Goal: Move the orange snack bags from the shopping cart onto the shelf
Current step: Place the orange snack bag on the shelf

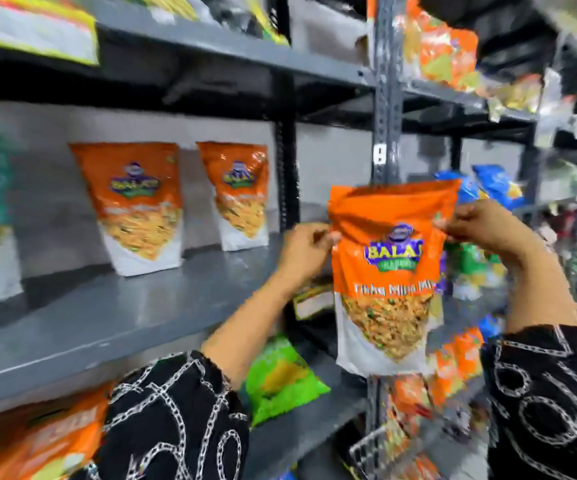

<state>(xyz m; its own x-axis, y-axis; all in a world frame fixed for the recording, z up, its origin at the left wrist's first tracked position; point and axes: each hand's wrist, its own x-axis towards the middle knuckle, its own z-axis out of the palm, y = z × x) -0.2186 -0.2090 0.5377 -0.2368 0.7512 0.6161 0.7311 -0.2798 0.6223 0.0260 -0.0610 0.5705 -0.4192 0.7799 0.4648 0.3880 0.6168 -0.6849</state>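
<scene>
Left hand (pixel 306 252) and right hand (pixel 481 228) pinch the orange bag (pixel 389 271) by its top corners, upright beyond the shelf's (pixel 107 313) right edge.

On the orange snack bag (pixel 387 271) I'm holding up, I read "BALAJ" in yellow on a purple badge, its last letter unclear. The white line beneath and the logos on the two shelved bags (pixel 134 206) are too blurred for me to read.
</scene>
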